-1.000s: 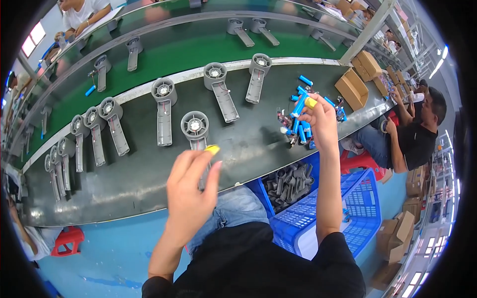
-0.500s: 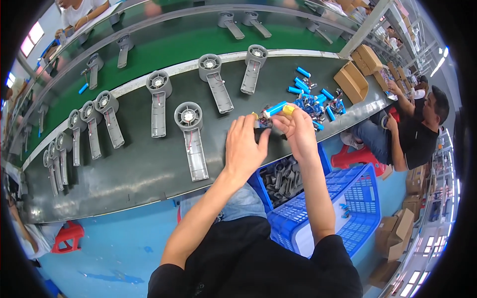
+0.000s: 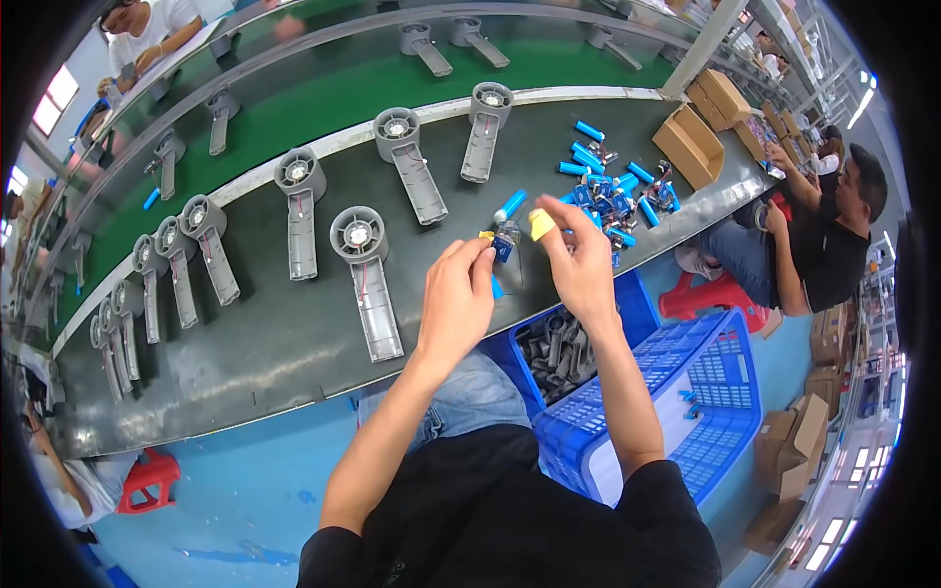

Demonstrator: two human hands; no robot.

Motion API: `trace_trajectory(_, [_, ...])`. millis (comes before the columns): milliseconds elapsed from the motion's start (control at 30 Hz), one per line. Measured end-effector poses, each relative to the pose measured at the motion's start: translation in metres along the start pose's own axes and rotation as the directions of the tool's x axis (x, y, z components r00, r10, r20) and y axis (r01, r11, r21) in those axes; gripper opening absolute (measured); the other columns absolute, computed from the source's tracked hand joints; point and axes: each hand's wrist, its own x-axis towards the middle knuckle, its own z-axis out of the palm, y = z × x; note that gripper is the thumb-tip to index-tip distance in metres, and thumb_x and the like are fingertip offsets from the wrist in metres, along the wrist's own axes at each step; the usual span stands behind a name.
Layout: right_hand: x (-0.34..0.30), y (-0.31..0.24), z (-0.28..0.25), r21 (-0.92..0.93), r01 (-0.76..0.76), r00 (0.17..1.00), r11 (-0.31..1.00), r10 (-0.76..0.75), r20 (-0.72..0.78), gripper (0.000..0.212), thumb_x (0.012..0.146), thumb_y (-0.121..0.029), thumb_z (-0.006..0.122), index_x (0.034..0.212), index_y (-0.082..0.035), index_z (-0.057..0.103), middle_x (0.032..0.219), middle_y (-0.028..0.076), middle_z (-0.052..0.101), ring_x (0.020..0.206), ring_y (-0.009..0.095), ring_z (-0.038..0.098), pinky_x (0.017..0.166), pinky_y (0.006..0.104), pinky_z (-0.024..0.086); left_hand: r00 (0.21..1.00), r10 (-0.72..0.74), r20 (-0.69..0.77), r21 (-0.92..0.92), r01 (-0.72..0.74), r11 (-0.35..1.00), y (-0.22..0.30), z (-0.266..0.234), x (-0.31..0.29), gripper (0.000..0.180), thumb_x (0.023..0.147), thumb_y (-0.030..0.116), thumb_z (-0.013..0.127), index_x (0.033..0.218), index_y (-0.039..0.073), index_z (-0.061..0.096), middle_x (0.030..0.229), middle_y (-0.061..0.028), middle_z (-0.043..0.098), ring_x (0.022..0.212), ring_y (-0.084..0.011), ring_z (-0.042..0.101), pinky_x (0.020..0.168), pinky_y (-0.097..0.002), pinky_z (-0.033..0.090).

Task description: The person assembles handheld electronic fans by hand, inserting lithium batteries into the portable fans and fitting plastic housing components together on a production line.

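Note:
My left hand (image 3: 457,302) pinches a small circuit board (image 3: 504,243) with a blue part and thin wires, above the near side of the bench. A blue cylindrical battery (image 3: 511,205) is just beyond the board; whether it rests on the bench or hangs by wires I cannot tell. Another blue piece (image 3: 497,287) shows partly beside my left fingers. To the right, my right hand (image 3: 585,265) is apart from the board, fingers loosely bent and seemingly holding nothing. A yellow cover (image 3: 541,224) wraps its thumb tip, and a bit of yellow shows at my left fingertips.
Grey fan housings with handles (image 3: 372,284) stand along the dark bench (image 3: 245,363). Batteries with boards lie heaped (image 3: 613,196) at right, near an open cardboard box (image 3: 689,147). Blue crates (image 3: 652,407) are below the edge. A co-worker (image 3: 833,216) sits at right; a green conveyor (image 3: 323,108) runs behind.
My right hand has let go of the blue battery and drawn slightly away, to the right. The battery is now beyond the board. My left hand has shifted left and nearer, still pinching the board.

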Motion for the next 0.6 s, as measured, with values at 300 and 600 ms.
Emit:
trace_trajectory(300, [-0.012,-0.016,-0.007,-0.247,0.521,0.843,0.817,-0.445,0.302,0.044,0.068,-0.003,0.073,0.111,-0.004,0.065,0.1,0.011,0.061,0.096,0.03,0.059,0.083,0.0368,0.049,0.999,-0.016,0.039,-0.084,0.019,0.996,-0.002,0.007,0.007,0.018,0.095,0.009,0.051,0.099,-0.004,0.063,0.084,-0.0189,0.061,0.077,-0.0348,0.061,0.07,-0.0414,0.046])
trace_trajectory(600, [-0.007,0.006,-0.006,0.111,0.162,0.961,0.98,-0.183,0.21,0.045,0.081,0.005,0.058,0.125,-0.002,0.06,0.11,0.009,0.065,0.103,0.018,0.061,0.082,0.0307,0.05,0.998,-0.042,0.036,-0.345,0.052,0.937,-0.008,0.005,0.006,0.022,0.102,0.013,0.043,0.119,0.002,0.05,0.083,-0.0088,0.057,0.071,-0.017,0.055,0.066,-0.0322,0.045])
